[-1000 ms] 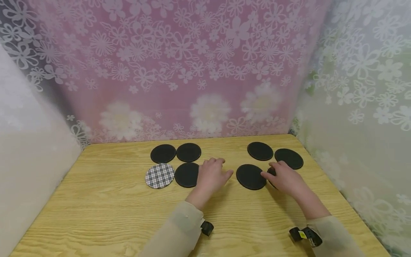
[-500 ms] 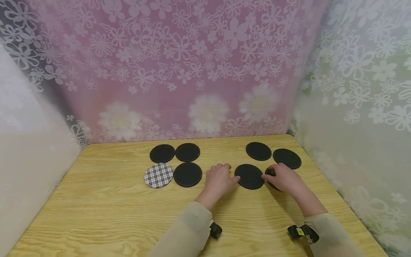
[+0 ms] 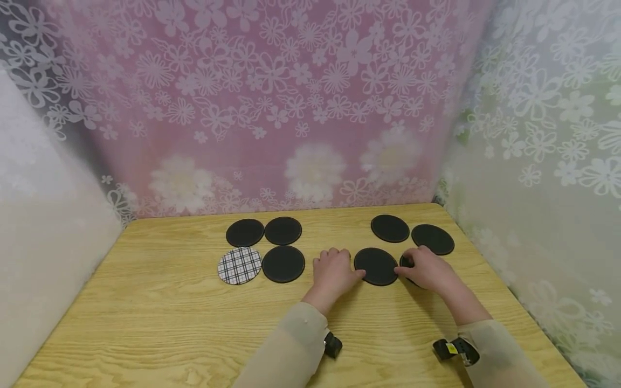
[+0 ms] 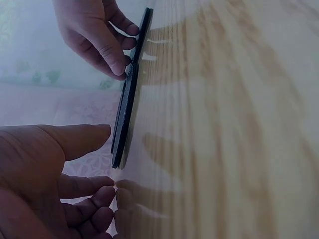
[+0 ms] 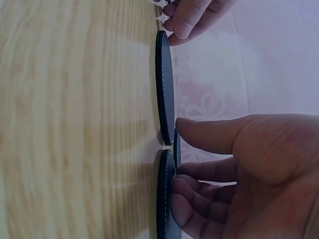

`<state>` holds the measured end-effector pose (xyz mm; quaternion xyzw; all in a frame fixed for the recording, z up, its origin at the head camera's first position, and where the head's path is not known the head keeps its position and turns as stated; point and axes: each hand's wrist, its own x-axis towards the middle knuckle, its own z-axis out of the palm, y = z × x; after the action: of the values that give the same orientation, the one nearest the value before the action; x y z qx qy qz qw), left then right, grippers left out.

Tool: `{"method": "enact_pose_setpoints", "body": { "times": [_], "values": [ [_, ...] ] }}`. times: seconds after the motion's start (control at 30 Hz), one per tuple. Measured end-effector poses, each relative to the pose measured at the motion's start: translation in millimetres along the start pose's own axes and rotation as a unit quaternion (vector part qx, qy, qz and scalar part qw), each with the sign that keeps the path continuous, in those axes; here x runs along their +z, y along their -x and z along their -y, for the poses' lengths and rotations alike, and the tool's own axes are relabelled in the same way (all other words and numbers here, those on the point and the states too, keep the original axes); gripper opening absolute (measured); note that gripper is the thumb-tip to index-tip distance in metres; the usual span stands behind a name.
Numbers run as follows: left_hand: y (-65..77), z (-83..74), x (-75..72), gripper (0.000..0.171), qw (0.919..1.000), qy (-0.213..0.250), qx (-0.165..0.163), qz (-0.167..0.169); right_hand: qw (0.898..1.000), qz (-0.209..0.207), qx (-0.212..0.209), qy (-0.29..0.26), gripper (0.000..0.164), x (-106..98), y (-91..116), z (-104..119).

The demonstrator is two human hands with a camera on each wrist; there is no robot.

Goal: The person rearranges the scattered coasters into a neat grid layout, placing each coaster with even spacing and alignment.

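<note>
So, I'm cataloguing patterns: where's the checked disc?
In the head view, the checked disc lies at left, with one black disc to its right and another behind.

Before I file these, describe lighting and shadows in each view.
Head view: soft light, a faint shadow below the right hand on the table; left wrist view: dim, bluish, shadows beside the left hand; right wrist view: floral backdrop hazy, washed out.

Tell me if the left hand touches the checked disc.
Apart: the head view shows a black disc between the left hand and checked disc.
</note>
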<state>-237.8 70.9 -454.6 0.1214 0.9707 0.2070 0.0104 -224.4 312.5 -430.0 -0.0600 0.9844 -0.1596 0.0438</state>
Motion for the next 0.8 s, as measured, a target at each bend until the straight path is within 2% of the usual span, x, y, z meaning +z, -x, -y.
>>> {"method": "enact_pose_setpoints", "body": {
  "times": [0.4, 0.8],
  "values": [
    [-3.9, -5.0, 5.0, 0.05, 0.9997, -0.018, -0.015, 0.003, 1.0, -0.005, -0.008, 0.004, 0.053, 3.7, 2.9, 2.1],
    [-4.1, -3.4, 5.5, 0.045, 0.9998, -0.015, -0.008, -0.006, 1.0, -0.004, -0.015, -0.007, 0.046, 7.2, 1.8, 6.6]
  ]
}}
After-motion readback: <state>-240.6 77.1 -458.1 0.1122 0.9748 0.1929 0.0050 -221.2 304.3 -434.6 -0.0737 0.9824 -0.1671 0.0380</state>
